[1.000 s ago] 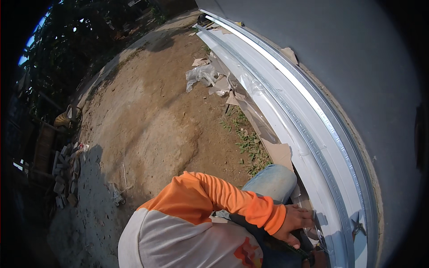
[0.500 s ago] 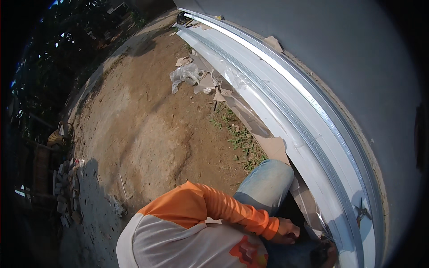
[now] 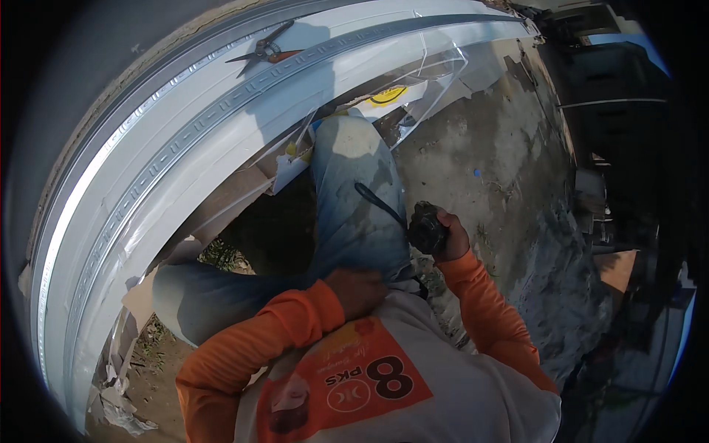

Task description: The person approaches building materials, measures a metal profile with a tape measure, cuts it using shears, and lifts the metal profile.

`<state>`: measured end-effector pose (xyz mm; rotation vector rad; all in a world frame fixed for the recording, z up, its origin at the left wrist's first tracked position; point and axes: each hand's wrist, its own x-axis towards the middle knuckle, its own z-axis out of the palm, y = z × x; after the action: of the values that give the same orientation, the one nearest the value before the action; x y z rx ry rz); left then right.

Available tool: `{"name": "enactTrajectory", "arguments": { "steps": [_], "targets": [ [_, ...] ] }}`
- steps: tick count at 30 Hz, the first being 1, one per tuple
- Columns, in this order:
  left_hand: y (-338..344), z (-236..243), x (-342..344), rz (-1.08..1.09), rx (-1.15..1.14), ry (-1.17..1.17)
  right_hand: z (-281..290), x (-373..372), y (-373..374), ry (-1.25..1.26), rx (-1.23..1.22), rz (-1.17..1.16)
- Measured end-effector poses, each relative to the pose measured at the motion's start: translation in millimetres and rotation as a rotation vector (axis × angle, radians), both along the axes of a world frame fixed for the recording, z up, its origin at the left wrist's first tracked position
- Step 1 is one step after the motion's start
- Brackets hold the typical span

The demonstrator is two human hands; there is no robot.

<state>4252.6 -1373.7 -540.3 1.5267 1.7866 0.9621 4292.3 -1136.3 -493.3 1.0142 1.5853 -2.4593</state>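
Black strapped object [image 3: 427, 229] sits clasped in our right hand [image 3: 456, 240]; our left hand [image 3: 358, 292] lies over our jeans [image 3: 356, 214], how open or full, we cannot tell.

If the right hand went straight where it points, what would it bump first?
Beyond the black strapped object that the right hand holds, probably the right jeans leg, though depth is unclear and it might pass above.

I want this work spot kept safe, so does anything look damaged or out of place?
Yes, two things. The cutters lie loose on the long white panels with their handles spread, an odd spot for a pointed tool. Along the panels' edge, the brown cardboard looks torn and ragged.
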Motion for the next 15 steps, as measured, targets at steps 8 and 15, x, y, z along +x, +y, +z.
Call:
{"name": "enactTrajectory", "arguments": {
  "steps": [8,15],
  "targets": [
    [12,6,7,0.13,0.22,-0.297,-7,77,-20,-0.09,0.499,-0.015],
    [60,13,-7,0.188,0.017,0.191,-9,72,-32,0.029,0.746,0.066]
  ]
}}
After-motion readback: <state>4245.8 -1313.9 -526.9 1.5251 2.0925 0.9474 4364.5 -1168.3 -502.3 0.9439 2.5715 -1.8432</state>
